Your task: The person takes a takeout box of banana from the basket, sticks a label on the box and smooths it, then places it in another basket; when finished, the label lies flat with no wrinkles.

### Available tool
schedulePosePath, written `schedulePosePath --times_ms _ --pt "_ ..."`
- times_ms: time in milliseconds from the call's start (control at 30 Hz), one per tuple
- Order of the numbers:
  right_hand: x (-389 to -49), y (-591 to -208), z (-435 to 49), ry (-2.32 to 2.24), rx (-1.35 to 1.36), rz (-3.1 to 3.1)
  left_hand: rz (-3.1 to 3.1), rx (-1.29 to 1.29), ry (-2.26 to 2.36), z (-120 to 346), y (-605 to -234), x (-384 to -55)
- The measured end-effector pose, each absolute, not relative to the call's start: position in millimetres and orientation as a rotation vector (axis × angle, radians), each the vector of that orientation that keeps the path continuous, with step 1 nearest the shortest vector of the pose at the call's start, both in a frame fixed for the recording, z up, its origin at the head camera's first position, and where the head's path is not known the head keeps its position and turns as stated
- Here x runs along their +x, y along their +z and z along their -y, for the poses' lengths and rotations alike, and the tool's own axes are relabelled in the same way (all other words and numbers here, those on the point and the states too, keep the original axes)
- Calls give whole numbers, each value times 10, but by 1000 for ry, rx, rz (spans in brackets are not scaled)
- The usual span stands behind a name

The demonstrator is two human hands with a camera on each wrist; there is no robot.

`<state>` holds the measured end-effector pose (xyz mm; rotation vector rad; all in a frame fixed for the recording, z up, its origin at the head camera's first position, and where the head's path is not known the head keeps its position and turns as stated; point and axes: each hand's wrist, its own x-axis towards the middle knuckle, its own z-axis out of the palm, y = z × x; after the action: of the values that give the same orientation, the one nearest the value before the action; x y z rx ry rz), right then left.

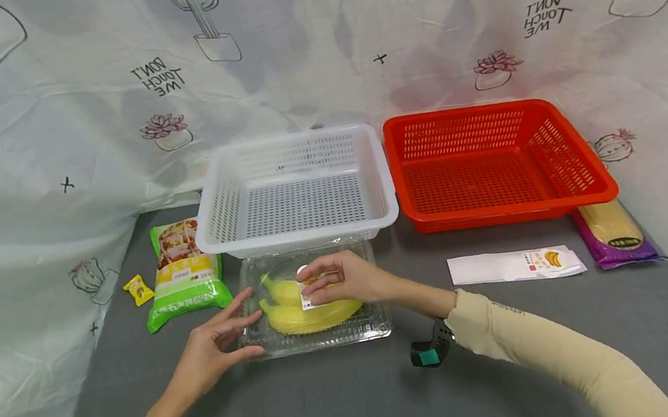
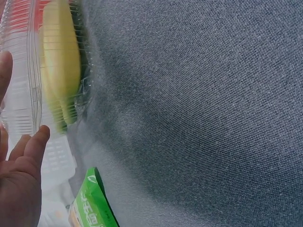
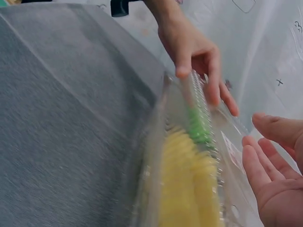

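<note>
A clear plastic clamshell box (image 1: 330, 341) with bananas (image 1: 306, 319) inside lies on the grey table, just in front of the white basket. My left hand (image 1: 207, 346) is at the box's left side, its fingers (image 2: 35, 144) fairly straight at the lid's edge and the thumb by the near corner. Over the lid is my right hand (image 1: 349, 279), fingers slightly bent beside a white label (image 1: 306, 300). The right wrist view shows that hand's thumb apart from its fingers (image 3: 255, 168), with nothing pinched between them.
Behind the box stand a white basket (image 1: 301, 235) and a red basket (image 1: 508, 209), side by side. To the left lie a green-and-yellow food bag (image 1: 185, 276) and a small yellow packet (image 1: 138, 290). On the right are a white paper strip (image 1: 488, 268) and a purple-edged packet (image 1: 621, 240).
</note>
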<state>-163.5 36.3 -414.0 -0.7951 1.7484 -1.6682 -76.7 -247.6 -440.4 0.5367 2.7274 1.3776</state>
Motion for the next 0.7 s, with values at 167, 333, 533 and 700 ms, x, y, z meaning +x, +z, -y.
schedulePosePath --times_ms 167,333,533,700 --pt "-1562 -4148 -364 -1655 -760 -1676 -2719 539 1379 2487 -4410 -772" --pt "-1554 -4146 -351 -1631 -739 -1686 -2689 539 1409 2491 -4417 -771" --pt "-1591 -4143 -324 -1621 -734 -1710 -2701 568 1402 2501 -4424 -769" --pt "-1641 -4139 -299 -1611 -748 -1739 -2698 581 1407 2505 -4429 -764"
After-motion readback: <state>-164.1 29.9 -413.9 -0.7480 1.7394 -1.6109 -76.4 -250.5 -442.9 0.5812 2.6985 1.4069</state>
